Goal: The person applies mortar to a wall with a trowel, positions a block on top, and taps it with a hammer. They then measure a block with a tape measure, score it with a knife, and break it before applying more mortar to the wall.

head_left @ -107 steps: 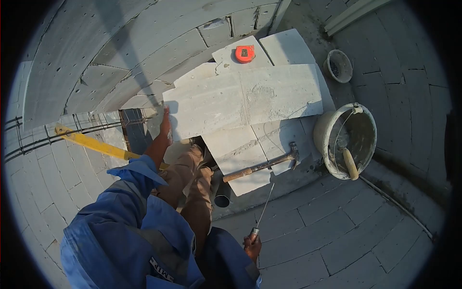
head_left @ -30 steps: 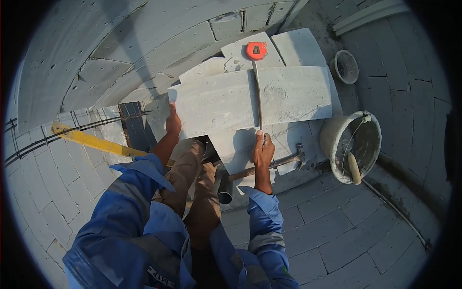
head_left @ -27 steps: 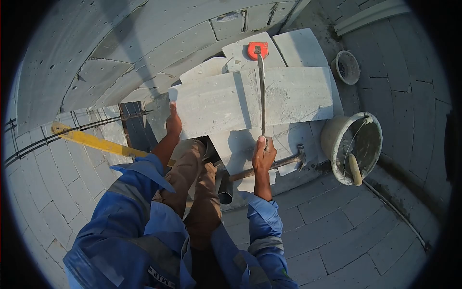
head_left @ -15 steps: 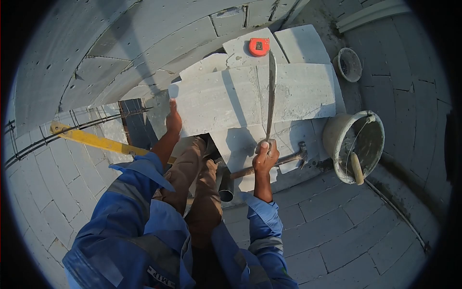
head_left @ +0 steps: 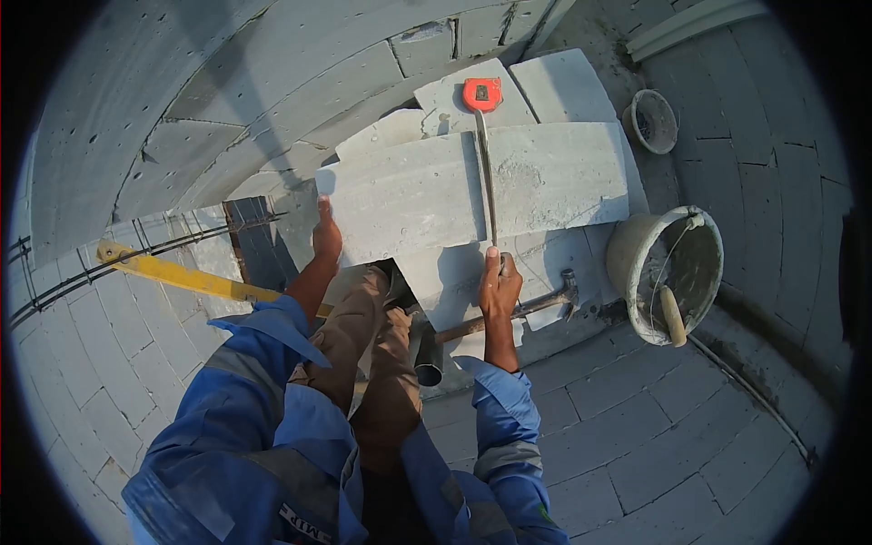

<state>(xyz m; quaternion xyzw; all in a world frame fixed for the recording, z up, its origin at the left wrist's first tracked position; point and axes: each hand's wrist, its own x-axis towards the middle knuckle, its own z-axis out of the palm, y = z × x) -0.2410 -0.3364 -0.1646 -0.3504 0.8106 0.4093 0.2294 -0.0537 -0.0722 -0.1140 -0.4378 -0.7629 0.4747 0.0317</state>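
My right hand (head_left: 501,283) is closed on the handle of a long blade (head_left: 489,177), which lies along a gap between two pale blocks. My left hand (head_left: 327,234) rests against the left end of the pale block (head_left: 404,195), its thumb pointing up and the other fingers largely out of sight. Beyond the blade's far tip, a red tape measure (head_left: 481,94) sits on another block. A hammer (head_left: 536,303) lies below the blocks, just beyond my right wrist, its head to the right.
At the right stands a large bucket (head_left: 622,263) with a wooden-handled tool in it; a smaller bucket (head_left: 654,122) is farther back. A yellow level (head_left: 191,278) and steel bars (head_left: 136,250) lie at the left. A block wall (head_left: 300,82) rises behind.
My right hand has tilted the blade, so its far end has swung left and now lies over the gap. My left hand stays at the block's end.
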